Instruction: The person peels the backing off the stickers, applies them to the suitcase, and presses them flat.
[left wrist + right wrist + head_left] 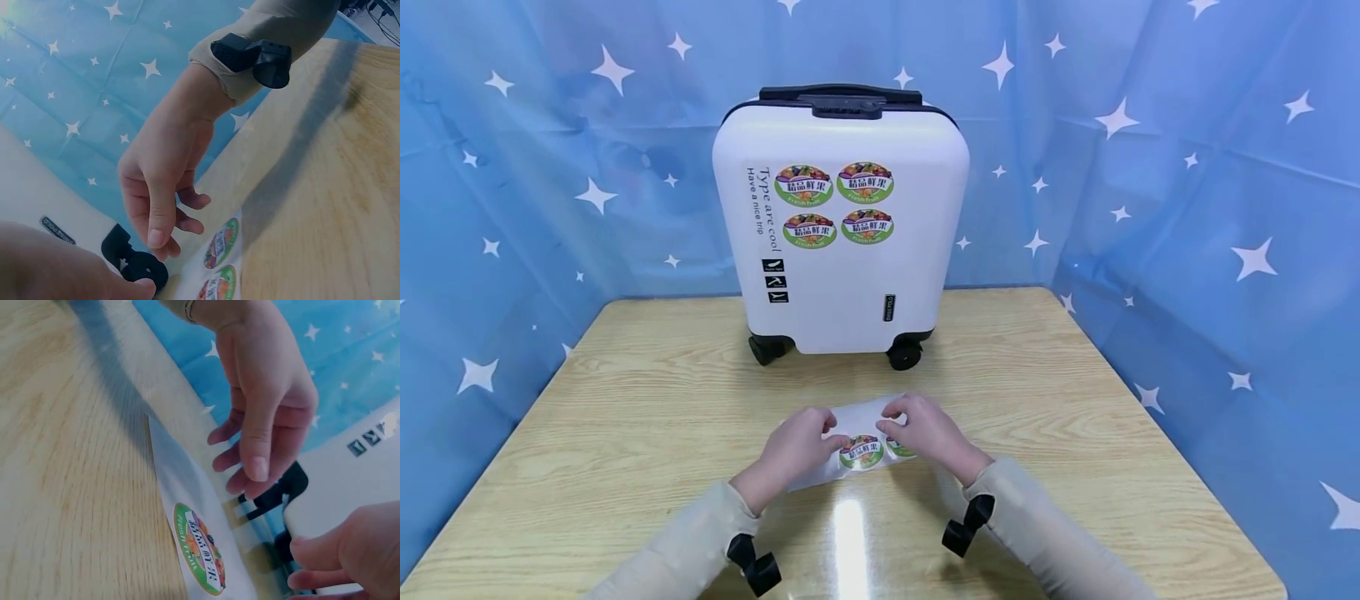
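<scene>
A white backing sheet lies on the wooden table in front of me. It carries round fruit stickers, seen close up as one sticker in the right wrist view and two stickers in the left wrist view. My left hand hovers over the sheet's left part, fingers hanging loosely curled, holding nothing. Over the right part is my right hand, its fingers pointing down just above the sheet. A white suitcase stands upright behind, with several of the same stickers on its front.
The suitcase rests on black wheels near the table's far edge, a black handle on top. A blue star-patterned curtain closes in the table at the back and both sides. Bare tabletop lies left and right of the sheet.
</scene>
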Demonstrator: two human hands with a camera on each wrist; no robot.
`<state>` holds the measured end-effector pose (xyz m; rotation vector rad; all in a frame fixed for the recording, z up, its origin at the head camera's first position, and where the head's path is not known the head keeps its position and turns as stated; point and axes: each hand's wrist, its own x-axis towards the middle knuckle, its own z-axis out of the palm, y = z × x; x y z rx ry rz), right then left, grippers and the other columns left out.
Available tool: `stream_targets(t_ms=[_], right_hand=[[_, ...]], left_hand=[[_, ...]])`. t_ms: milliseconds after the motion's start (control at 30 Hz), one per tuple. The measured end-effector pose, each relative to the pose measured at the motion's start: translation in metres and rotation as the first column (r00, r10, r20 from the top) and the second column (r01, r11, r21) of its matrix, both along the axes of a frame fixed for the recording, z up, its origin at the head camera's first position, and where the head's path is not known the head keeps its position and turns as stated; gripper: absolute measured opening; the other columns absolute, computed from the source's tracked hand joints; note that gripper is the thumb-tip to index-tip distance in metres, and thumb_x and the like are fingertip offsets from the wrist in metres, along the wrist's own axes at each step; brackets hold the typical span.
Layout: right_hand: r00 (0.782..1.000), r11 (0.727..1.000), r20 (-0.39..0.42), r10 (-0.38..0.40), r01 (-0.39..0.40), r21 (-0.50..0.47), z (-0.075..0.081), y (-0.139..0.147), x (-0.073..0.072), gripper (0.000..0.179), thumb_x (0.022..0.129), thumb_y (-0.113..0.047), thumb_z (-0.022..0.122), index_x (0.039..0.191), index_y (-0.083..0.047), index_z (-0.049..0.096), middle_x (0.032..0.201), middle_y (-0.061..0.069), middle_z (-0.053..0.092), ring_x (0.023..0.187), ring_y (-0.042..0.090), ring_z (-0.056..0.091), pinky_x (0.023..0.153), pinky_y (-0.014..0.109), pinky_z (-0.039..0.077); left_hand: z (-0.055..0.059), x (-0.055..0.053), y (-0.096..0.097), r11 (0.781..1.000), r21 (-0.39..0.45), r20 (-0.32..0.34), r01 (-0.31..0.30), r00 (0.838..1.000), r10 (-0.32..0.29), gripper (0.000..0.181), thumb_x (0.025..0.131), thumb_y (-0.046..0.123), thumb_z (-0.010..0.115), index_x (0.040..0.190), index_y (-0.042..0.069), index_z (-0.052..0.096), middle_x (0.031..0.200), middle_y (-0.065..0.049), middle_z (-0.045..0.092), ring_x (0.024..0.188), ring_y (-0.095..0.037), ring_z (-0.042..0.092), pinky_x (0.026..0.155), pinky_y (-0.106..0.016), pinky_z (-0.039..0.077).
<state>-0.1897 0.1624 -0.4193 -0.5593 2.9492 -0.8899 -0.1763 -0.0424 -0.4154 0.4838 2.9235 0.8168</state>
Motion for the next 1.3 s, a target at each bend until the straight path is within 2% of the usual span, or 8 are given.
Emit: stream_targets(t_ms=[100,267,467,633,800,1033,1300], right_hand=[[1.000,1.000,0.007,-0.002,0.002,0.012,-0.001,0.000,0.001,0.021,0.086,-0.021,0.066,0.098,-0.003,0.069,0.096,0.006,0.062,0.083,0.018,0.059,0.072,0.036,0.049],[0.999,0.998,0.029,0.026,-0.027,0.048,-0.004,0.000,0.001,0.027,0.086,-0.022,0.067,0.102,-0.002,0.068,0.097,0.007,0.060,0.087,0.020,0.058,0.077,0.037,0.049],[0.997,0.994,0.057,0.053,-0.058,0.089,-0.007,-0.001,0.004,0.030,0.085,-0.025,0.068,0.104,-0.001,0.068,0.096,0.007,0.055,0.084,0.018,0.053,0.072,0.033,0.047],[0.994,0.989,0.086,0.066,-0.077,0.124,-0.011,-0.003,0.006,0.039,0.084,-0.027,0.069,0.112,0.000,0.064,0.096,0.009,0.052,0.078,0.015,0.050,0.067,0.030,0.047],[0.992,0.982,0.101,0.076,-0.092,0.164,-0.012,-0.006,0.009,0.046,0.082,-0.027,0.071,0.119,-0.001,0.061,0.096,0.009,0.051,0.078,0.015,0.049,0.068,0.031,0.047],[0.986,0.977,0.116,0.123,-0.141,0.162,-0.019,-0.008,0.008,0.033,0.080,-0.025,0.073,0.105,-0.004,0.070,0.085,0.002,0.050,0.072,0.011,0.043,0.061,0.025,0.041],[0.988,0.973,0.076,0.132,-0.144,0.179,-0.023,-0.011,0.008,0.036,0.080,-0.023,0.074,0.107,-0.001,0.068,0.086,0.003,0.055,0.070,0.009,0.046,0.061,0.023,0.042]], left_hand=[[-0.004,0.002,0.000,1.000,-0.023,-0.021,-0.014,1.000,0.014,0.035,0.079,0.030,0.074,0.098,0.001,0.068,0.093,-0.010,0.065,0.074,-0.019,0.059,0.060,-0.034,0.049],[-0.011,0.009,-0.001,0.989,-0.141,-0.074,-0.050,0.996,0.040,0.035,0.075,0.036,0.076,0.085,0.003,0.068,0.085,-0.010,0.059,0.072,-0.021,0.054,0.052,-0.033,0.047],[-0.019,0.020,-0.003,0.970,-0.227,-0.112,-0.084,0.992,0.060,0.040,0.076,0.040,0.075,0.073,0.001,0.064,0.090,-0.018,0.055,0.080,-0.027,0.050,0.056,-0.038,0.048],[-0.024,0.028,-0.002,0.957,-0.270,-0.147,-0.109,0.987,0.071,0.047,0.076,0.044,0.072,0.072,0.000,0.060,0.084,-0.017,0.051,0.080,-0.029,0.049,0.059,-0.039,0.049],[-0.032,0.032,0.000,0.951,-0.276,-0.164,-0.143,0.981,0.099,0.053,0.075,0.047,0.072,0.075,-0.004,0.059,0.080,-0.015,0.046,0.075,-0.026,0.046,0.053,-0.036,0.046],[-0.038,0.032,0.001,0.946,-0.280,-0.210,-0.163,0.972,0.105,0.057,0.075,0.049,0.072,0.074,-0.006,0.057,0.078,-0.013,0.041,0.071,-0.024,0.042,0.049,-0.032,0.042],[-0.041,0.031,0.003,0.954,-0.247,-0.229,-0.171,0.967,0.114,0.058,0.079,0.046,0.069,0.082,-0.012,0.060,0.076,-0.012,0.041,0.067,-0.022,0.041,0.049,-0.031,0.041]])
